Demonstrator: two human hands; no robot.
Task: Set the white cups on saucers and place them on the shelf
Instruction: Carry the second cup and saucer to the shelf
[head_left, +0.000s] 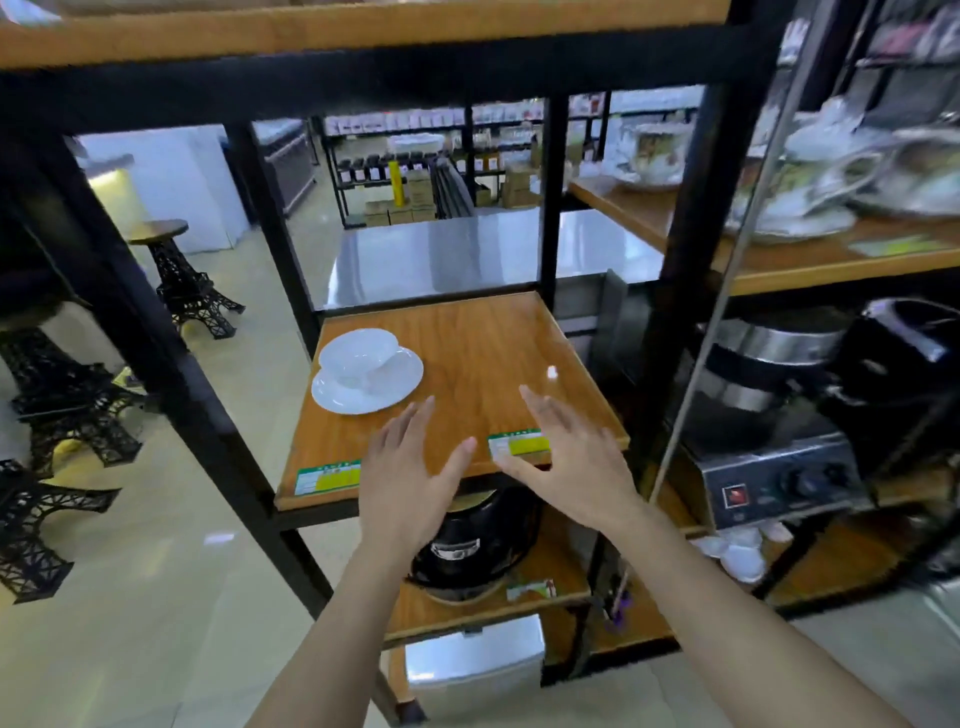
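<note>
A white cup (357, 355) stands on a white saucer (400, 382) at the left of a wooden shelf board (483, 353) in a black metal rack. My left hand (410, 478) hovers open at the board's front edge, just right of and nearer than the saucer, holding nothing. My right hand (571, 462) is open too, fingers spread, over the front right of the board. More white cups or saucers (737, 553) lie on a lower shelf at the right, blurred.
A black appliance (467, 545) sits on the shelf below. To the right are a steel appliance with knobs (779, 478) and patterned cups (660, 153) on an upper shelf. Black tower-shaped stools (182, 275) stand on the tiled floor at left.
</note>
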